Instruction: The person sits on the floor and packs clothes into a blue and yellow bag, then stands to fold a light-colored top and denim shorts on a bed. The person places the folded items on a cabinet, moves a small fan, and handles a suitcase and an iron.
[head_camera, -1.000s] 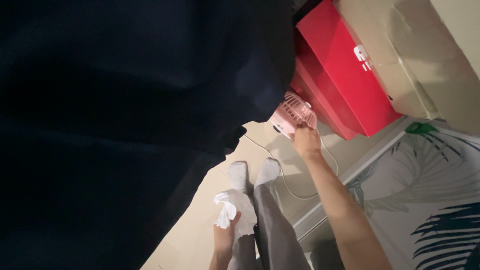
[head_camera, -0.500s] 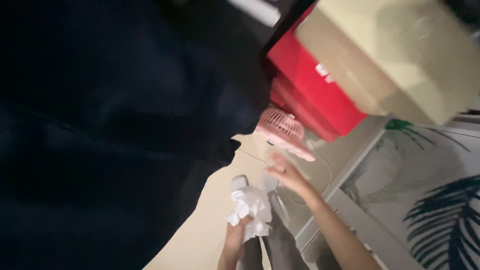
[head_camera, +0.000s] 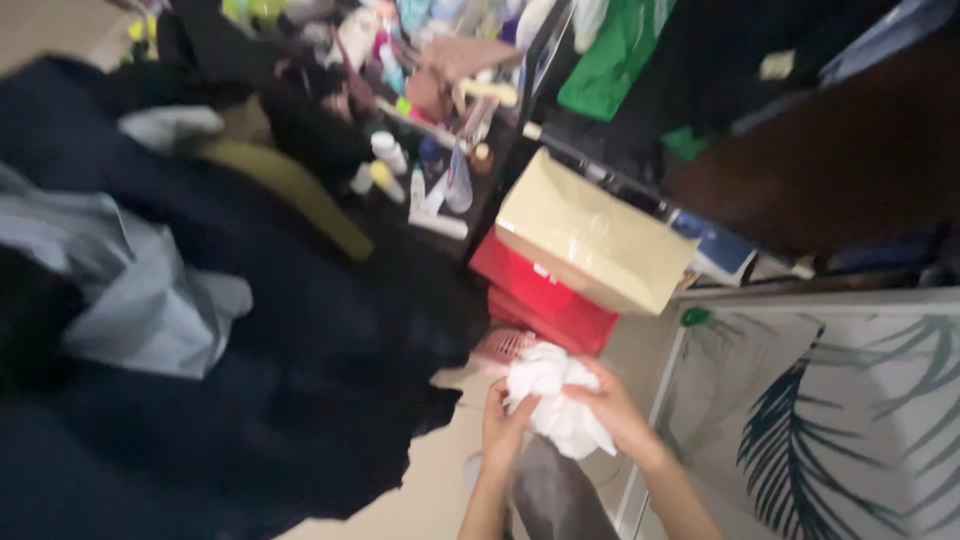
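**Both hands on a crumpled white cloth**

Here both hands meet low in the middle of the head view, around a crumpled white cloth (head_camera: 553, 398). The left hand (head_camera: 503, 428) grips its lower left edge, fingers curled shut on the fabric. The right hand (head_camera: 612, 408) clasps it from the right side, fingers closed over the bunched folds, and a loose tail of cloth hangs down beneath the two hands.

Just behind the cloth, a pink fan (head_camera: 503, 345) peeks out, mostly hidden. Above that sits a red box (head_camera: 540, 295) with a tan cardboard box (head_camera: 590, 235) resting on top. A dark heap of clothing (head_camera: 250, 340) fills the left side. To the right lies a pale panel with a dark leaf print (head_camera: 830, 420). A blurred clutter of bottles (head_camera: 420, 170) stands further back; their details cannot be told.
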